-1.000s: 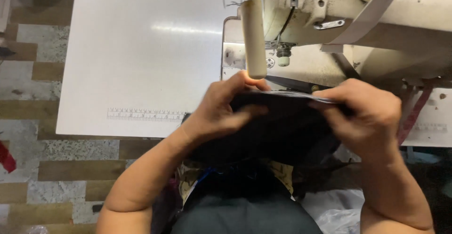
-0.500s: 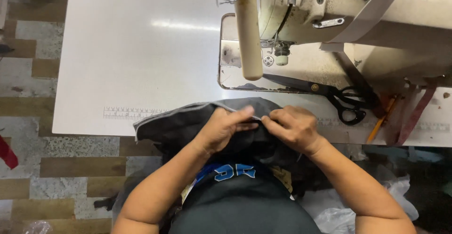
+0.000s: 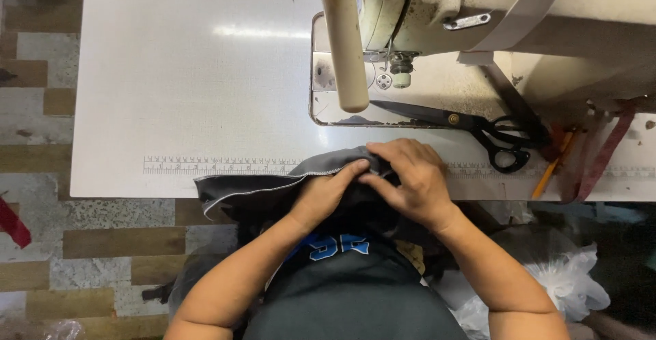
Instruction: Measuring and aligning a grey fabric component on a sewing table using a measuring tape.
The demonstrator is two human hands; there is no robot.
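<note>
A dark grey piece of fabric [image 3: 270, 188] with a pale stitched edge hangs over the near edge of the white table [image 3: 191, 87]. My left hand [image 3: 326, 193] pinches the fabric from below, thumb on its top edge. My right hand [image 3: 410, 179] lies over the bunched fabric beside it, fingers curled and gripping it. Both hands meet at the table's front edge, just in front of the sewing machine [image 3: 492, 32].
Black scissors [image 3: 471, 125] lie on the machine bed to the right of my hands. A cream cylinder [image 3: 345, 46] sticks out from the machine's head. A ruler strip [image 3: 219, 165] runs along the table front. An orange pencil [image 3: 552, 166] and white plastic bags [image 3: 553, 282] are at right.
My hands have pulled back from the machine toward the table's front edge and come together. The fabric has been drawn back and bunched. The scissors are now uncovered.
</note>
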